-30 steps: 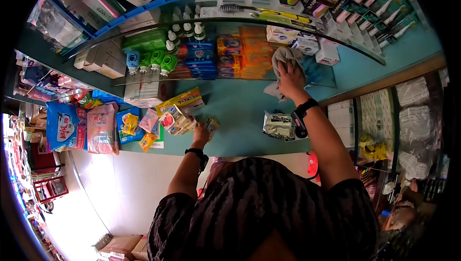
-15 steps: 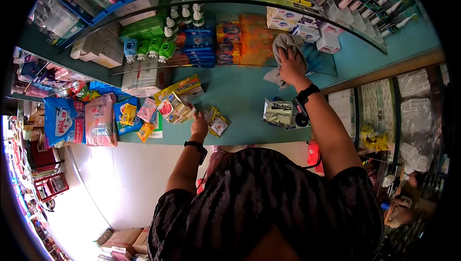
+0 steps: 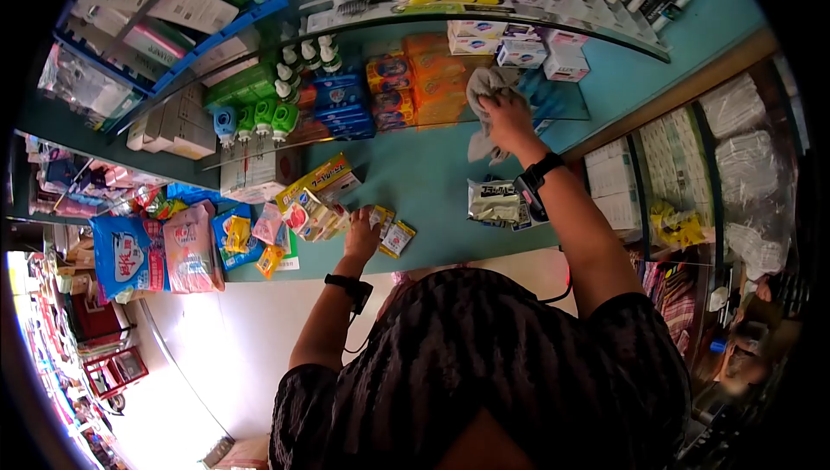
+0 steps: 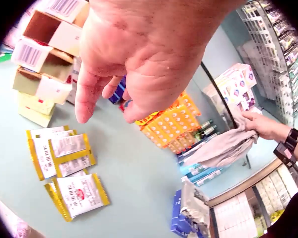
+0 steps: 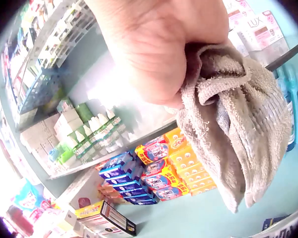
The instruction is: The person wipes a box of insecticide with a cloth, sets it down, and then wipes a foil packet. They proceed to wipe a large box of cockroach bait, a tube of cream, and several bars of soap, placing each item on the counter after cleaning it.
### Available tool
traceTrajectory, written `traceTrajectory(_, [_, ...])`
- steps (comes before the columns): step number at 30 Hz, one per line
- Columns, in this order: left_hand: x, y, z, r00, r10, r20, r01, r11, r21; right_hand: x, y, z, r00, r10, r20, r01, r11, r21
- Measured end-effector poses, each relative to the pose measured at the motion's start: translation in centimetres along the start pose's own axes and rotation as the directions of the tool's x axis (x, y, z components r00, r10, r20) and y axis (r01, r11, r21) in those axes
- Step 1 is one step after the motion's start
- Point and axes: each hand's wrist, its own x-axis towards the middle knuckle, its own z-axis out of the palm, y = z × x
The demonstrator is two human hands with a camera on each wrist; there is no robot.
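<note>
My right hand (image 3: 510, 120) grips a bunched grey towel (image 5: 238, 124) by the glass shelf edge, and its loose end hangs down below the hand. My left hand (image 3: 361, 238) holds nothing; in the left wrist view its fingers are loosely bent over the counter. Just beside it on the counter lie several yellow-and-white sachets (image 4: 79, 193), some overlapping. Opened small cartons (image 4: 44, 82) are stacked on the other side of that hand. A long yellow box (image 3: 324, 178) lies behind the cartons.
Orange packs (image 3: 437, 81) and blue packs (image 3: 339, 102) stand under the curved glass shelf, with soap boxes (image 3: 566, 62) to their right. A silver packet (image 3: 493, 202) lies near the right forearm. Large detergent bags (image 3: 130, 254) fill the counter's left end.
The head view has shifted. The sachets, partly covered by my left hand before, moved right and show more. My right hand, earlier spread flat on the towel, now bunches it.
</note>
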Motion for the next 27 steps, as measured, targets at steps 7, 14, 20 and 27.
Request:
traceTrajectory(7, [3.1,6.7,-4.7,0.988,0.154,-0.021,-0.151,0.923,-0.355,-3.1,2.0,-5.0,0.98,0.142,0.141,-0.2,0.641,0.741])
traceTrajectory(14, [4.6,16.2,-9.7,0.899,0.195,0.393,0.221,0.572,-0.79,-9.5,-2.2,-5.9,0.99,0.083,0.112,-0.106,-0.063,0.992])
traceTrajectory(20, [5.2,20.6,-8.7,0.923,0.183,0.339,0.222,0.466,-0.856,-12.9,-9.5,-5.1,0.982,-0.186,0.025,-0.008,0.091,0.996])
traceTrajectory(27, [4.4,22.9,-11.4,0.935,0.209,0.286,0.154,0.488,-0.859,-12.9,-6.5,-4.1,0.996,0.029,0.087,-0.087,-0.001,0.996])
